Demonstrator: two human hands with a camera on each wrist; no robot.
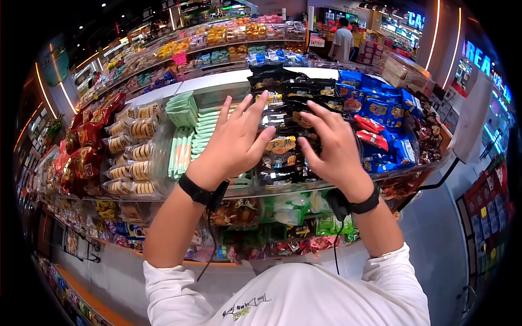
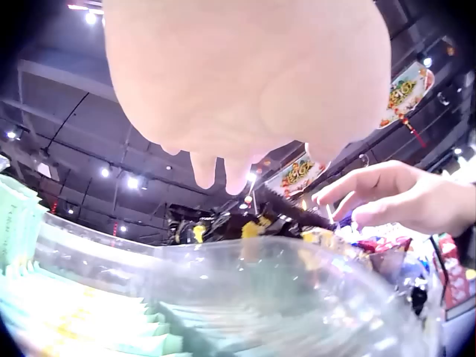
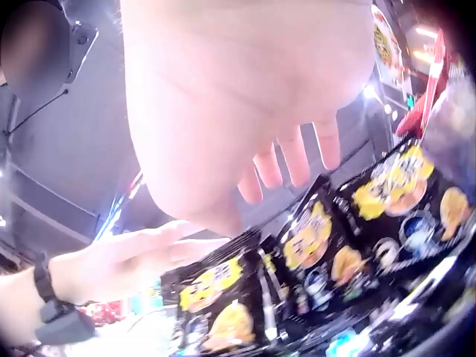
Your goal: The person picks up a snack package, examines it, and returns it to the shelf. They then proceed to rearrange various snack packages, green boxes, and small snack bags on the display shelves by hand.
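Observation:
In the head view my left hand [image 1: 235, 138] is held over the border between mint-green packets [image 1: 182, 145] and black snack packets [image 1: 280, 163]. Its fingers are spread and it grips nothing. My right hand [image 1: 337, 149] hovers above the black packets' right side, fingers extended and thumb apart. The right wrist view shows black packets [image 3: 309, 242] with yellow lettering below that palm. Seen from the left wrist, a clear plastic bin wall [image 2: 223, 260] stands beneath the left hand [image 2: 245, 89], with the green packets [image 2: 97, 320] inside.
Left of the green packets lie bagged round biscuits [image 1: 142, 129] and red-wrapped packets [image 1: 87, 138]. Blue packets [image 1: 375, 106] with a few red ones [image 1: 371, 130] fill the right bin. More snacks hang below the shelf edge. A person in white [image 1: 342, 43] stands farther back.

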